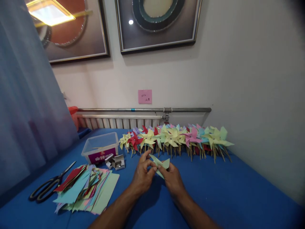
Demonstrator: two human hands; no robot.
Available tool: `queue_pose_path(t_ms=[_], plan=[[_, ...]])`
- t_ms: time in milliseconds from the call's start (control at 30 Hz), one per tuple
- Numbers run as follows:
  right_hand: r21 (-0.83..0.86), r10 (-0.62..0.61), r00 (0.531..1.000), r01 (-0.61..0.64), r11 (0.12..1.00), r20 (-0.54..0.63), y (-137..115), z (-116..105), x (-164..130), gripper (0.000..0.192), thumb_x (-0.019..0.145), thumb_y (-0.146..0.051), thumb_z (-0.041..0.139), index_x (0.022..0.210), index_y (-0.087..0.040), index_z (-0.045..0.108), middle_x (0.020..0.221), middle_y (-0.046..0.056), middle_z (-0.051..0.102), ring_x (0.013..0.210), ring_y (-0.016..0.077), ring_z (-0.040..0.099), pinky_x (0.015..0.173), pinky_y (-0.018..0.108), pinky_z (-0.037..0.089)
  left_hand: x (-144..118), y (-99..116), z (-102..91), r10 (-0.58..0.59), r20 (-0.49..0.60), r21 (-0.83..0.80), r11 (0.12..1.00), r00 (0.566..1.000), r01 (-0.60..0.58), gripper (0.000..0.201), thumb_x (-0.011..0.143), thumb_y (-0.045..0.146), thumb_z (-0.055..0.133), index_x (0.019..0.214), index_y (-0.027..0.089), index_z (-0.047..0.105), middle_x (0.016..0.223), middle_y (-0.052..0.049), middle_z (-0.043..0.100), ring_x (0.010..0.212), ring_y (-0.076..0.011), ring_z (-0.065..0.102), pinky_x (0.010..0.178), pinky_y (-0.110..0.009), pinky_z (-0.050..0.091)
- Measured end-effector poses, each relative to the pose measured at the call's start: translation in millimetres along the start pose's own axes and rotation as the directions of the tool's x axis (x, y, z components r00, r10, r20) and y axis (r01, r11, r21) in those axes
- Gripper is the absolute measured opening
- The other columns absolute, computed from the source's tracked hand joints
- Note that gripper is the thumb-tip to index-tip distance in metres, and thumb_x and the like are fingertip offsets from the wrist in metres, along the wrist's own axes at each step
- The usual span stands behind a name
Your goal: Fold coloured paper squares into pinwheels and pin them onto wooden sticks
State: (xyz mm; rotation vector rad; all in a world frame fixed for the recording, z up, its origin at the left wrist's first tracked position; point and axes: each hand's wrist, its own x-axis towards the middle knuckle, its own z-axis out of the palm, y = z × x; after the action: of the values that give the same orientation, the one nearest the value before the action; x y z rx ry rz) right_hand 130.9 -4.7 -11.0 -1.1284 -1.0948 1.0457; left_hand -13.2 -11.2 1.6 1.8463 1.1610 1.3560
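A pale green paper pinwheel (164, 163), its corners folded inward, is held above the blue table. My right hand (173, 179) pinches it between thumb and fingers near its middle. On its left side, my left hand (143, 173) is closed, with thumb and forefinger together at the paper's edge. Whether a small pin sits between those fingertips cannot be made out. Behind my hands stand many finished pinwheels on sticks in yellow, red, pink, green and blue, among them a red pinwheel (135, 141) and a pink pinwheel (192, 136).
Left of my hands lies a stack of coloured paper (105, 194) beside black-handled scissors (51, 185). Behind it are a clear plastic box (100, 141) holding thin sticks and small open cartons (119, 162) with shiny bits. A pipe (190, 110) runs along the wall behind the blue table (226, 194).
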Motion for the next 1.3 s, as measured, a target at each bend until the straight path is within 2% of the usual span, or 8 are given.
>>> queue_pose_path(t_ms=[300, 633, 967, 1133, 1300], plan=[[0.012, 0.008, 0.999, -0.008, 1.000, 0.041, 1.4, 1.6, -1.9, 0.039, 0.065, -0.052, 0.078, 0.085, -0.019, 0.071, 0.073, 0.004, 0.074, 0.067, 0.0224, 0.064, 0.062, 0.031, 0.049, 0.8, 0.6, -4.5, 0.026, 0.030, 0.090, 0.996, 0.999, -0.029, 0.011, 0.084, 0.013, 0.059, 0.077, 0.019, 0.065, 0.155, -0.009, 0.046, 0.134, -0.0263, 0.052, 0.114, -0.048, 0.039], [0.004, 0.043, 0.994, -0.043, 0.999, 0.097, 0.1, 0.9, -2.9, 0.038, 0.065, -0.050, 0.077, 0.085, -0.019, 0.068, 0.069, 0.002, 0.070, 0.063, 0.0199, 0.061, 0.058, 0.029, 0.045, 2.6, 6.1, -9.0, -0.029, 0.062, 0.095, 0.995, 0.998, 0.023, 0.012, 0.082, 0.010, 0.060, 0.076, 0.019, 0.065, 0.149, -0.011, 0.052, 0.132, -0.0271, 0.054, 0.112, -0.044, 0.040], [-0.002, 0.049, 0.995, -0.049, 0.999, 0.093, 5.1, 0.9, 0.1, 0.040, 0.066, -0.051, 0.076, 0.087, -0.017, 0.071, 0.069, 0.002, 0.071, 0.063, 0.0206, 0.062, 0.059, 0.029, 0.046, 0.7, 3.2, -3.6, -0.025, 0.014, 0.120, 0.992, 1.000, 0.023, 0.013, 0.084, 0.011, 0.058, 0.075, 0.020, 0.063, 0.138, -0.010, 0.060, 0.124, -0.0239, 0.059, 0.108, -0.042, 0.043], [-0.001, 0.033, 0.990, -0.034, 0.999, 0.133, 4.8, 1.2, 0.6, 0.037, 0.067, -0.050, 0.074, 0.084, -0.017, 0.072, 0.072, 0.004, 0.073, 0.064, 0.0208, 0.061, 0.060, 0.029, 0.047, 0.3, 4.3, -3.2, -0.032, -0.009, 0.158, 0.987, 0.999, 0.033, 0.013, 0.084, 0.011, 0.057, 0.077, 0.020, 0.063, 0.135, -0.010, 0.062, 0.123, -0.0239, 0.060, 0.107, -0.043, 0.043], [0.049, 0.007, 0.988, -0.015, 0.999, 0.156, 5.4, 1.8, 2.1, 0.039, 0.061, -0.045, 0.079, 0.087, -0.018, 0.072, 0.080, 0.006, 0.076, 0.071, 0.0233, 0.065, 0.066, 0.031, 0.050, -0.4, 6.5, -3.3, -0.025, -0.016, 0.172, 0.985, 1.000, 0.027, 0.012, 0.086, 0.013, 0.056, 0.079, 0.020, 0.063, 0.133, -0.009, 0.062, 0.121, -0.0238, 0.060, 0.106, -0.042, 0.043]])
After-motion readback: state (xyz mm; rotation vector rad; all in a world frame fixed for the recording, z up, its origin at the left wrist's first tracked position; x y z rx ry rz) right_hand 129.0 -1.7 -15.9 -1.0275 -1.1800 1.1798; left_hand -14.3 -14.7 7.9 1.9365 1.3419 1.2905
